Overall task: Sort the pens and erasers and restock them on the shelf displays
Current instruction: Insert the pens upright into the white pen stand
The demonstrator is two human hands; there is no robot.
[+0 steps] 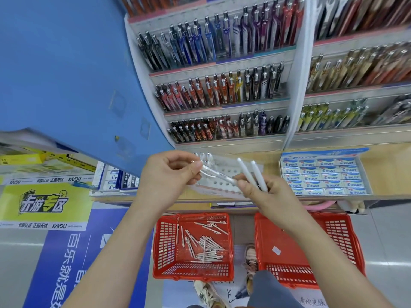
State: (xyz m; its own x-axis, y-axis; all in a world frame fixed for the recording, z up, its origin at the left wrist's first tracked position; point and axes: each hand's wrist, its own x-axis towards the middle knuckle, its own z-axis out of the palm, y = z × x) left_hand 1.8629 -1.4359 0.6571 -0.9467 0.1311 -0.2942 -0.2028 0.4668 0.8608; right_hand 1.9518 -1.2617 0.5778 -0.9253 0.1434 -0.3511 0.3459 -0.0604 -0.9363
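Observation:
My left hand (169,174) pinches the clip end of a white pen (216,174) that lies across to my right hand (260,192). My right hand grips two more white pens (251,174), which stick up from its fist, and its thumb and forefinger touch the tip of the shared pen. Both hands hover over a white pen holder tray (222,185) with rows of round holes; a few pens stand in its far left corner. A box of Pilot erasers (322,176) lies on the counter to the right. Below, the left red basket (193,245) holds several loose white pens.
A second red basket (311,247) stands on the floor to the right, nearly empty. Tiered shelves of coloured pens (222,85) rise behind the counter. A blue panel (66,74) fills the left. More Pilot boxes (120,178) sit at the counter's left end. My shoes (251,258) are between the baskets.

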